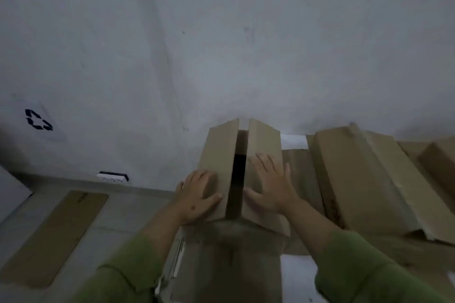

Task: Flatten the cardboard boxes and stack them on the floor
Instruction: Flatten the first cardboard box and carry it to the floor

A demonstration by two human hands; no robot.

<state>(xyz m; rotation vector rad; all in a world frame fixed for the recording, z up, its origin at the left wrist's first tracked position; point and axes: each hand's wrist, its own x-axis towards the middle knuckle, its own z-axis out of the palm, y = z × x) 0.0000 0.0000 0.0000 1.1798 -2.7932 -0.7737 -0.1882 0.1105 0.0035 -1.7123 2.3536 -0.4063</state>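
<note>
Nearest the camera, two green sleeves (128,275) are reaching forward, and both hands are working on an upright cardboard box (242,174) whose two top flaps are standing apart, leaving a dark slot between them. The left hand (197,195) is lying on the left flap (216,162) with its fingers wrapping over the flap's outer left edge and its thumb pointing toward the slot. The right hand (270,182) is resting palm-down on the right flap (264,155), fingers spread wide and thumb lying close beside the slot. Neither hand is pinching anything; both are pressing on flat card. The step in hand appears to be the opening or collapsing of this box before it is laid flat. The next move is likely calling for the flaps to be parted outward, so that the box walls are free to fold. The box is standing on further cardboard, on a surface whose edges are not clearly showing. Just beyond the right hand, more boxes (364,179) are lying on their sides. On the floor at far left, well apart from the hands, a flattened piece of cardboard (54,236) is lying near the wall (221,44).
</note>
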